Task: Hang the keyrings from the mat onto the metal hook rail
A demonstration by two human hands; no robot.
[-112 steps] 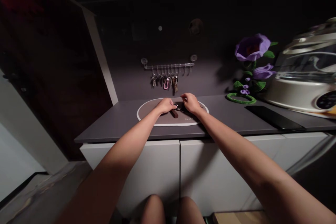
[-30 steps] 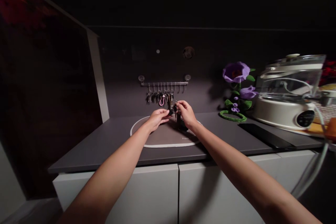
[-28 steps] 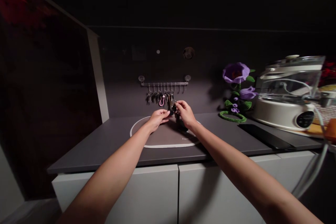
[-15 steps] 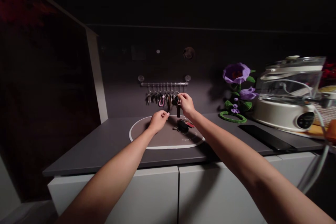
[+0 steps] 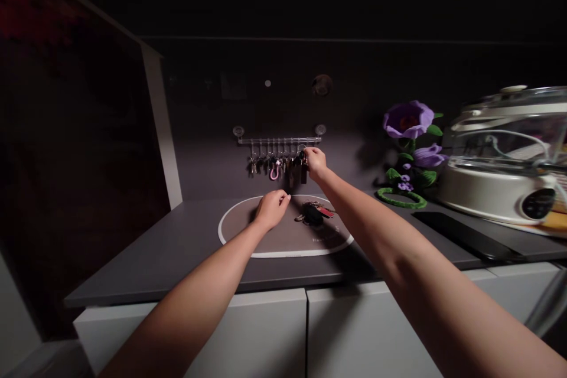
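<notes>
My right hand (image 5: 315,162) is closed on a bunch of keys (image 5: 303,172) with a dark fob, held up at the right end of the clear hook rail (image 5: 279,141). A ring at the top of that bunch is close to the last hooks; whether it touches one I cannot tell. Several key rings hang along the rail, one with a pink loop (image 5: 275,171). Over the brown oval mat (image 5: 239,221), my left hand (image 5: 272,208) has its fingers curled together, and what they hold, if anything, is hidden. A pile of keys (image 5: 313,212) with black and red pieces lies on the mat.
Purple knitted flowers (image 5: 408,121) with a green ring base stand to the right. Beyond them is a white appliance (image 5: 491,189) with a clear upper part. A black flat slab (image 5: 460,235) lies before it. The grey counter's front edge (image 5: 199,289) runs above white cabinet doors.
My right hand has risen a little toward the rail with the keys. My left hand has dropped slightly and moved right. The view has shifted a little.
</notes>
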